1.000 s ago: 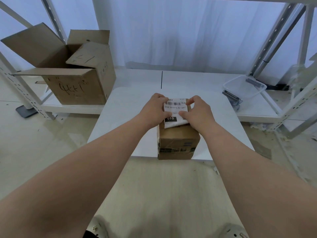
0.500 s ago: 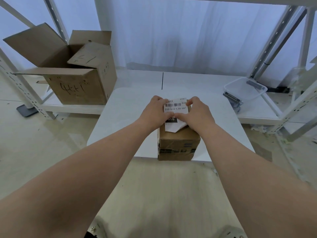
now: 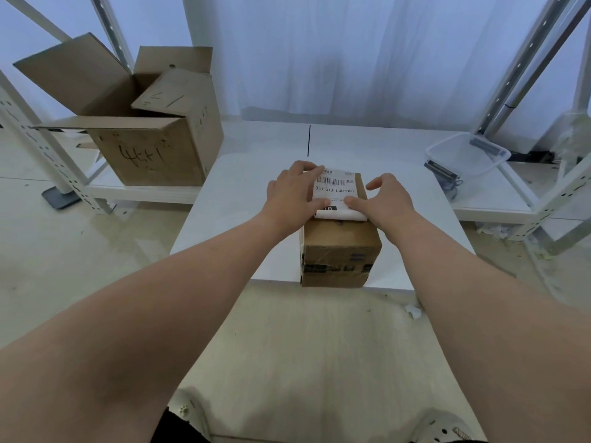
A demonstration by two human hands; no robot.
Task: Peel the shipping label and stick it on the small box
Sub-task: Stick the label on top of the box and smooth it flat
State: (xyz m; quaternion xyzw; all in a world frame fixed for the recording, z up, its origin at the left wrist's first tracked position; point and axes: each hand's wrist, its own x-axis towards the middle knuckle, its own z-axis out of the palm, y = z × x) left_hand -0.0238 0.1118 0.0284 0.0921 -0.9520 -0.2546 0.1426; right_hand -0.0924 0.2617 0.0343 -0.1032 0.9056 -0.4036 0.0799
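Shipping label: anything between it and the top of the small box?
Nothing visible. The shipping label already lies on top of the small box, with the left hand and right hand pressing on its sides. Only its near edge curls up off the cardboard.

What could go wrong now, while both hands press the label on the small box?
1. The near edge of the shipping label curls up, so it may crease or trap air as the left hand and right hand smooth it.
2. The small box stands at the table edge; a hard push might tip it off.
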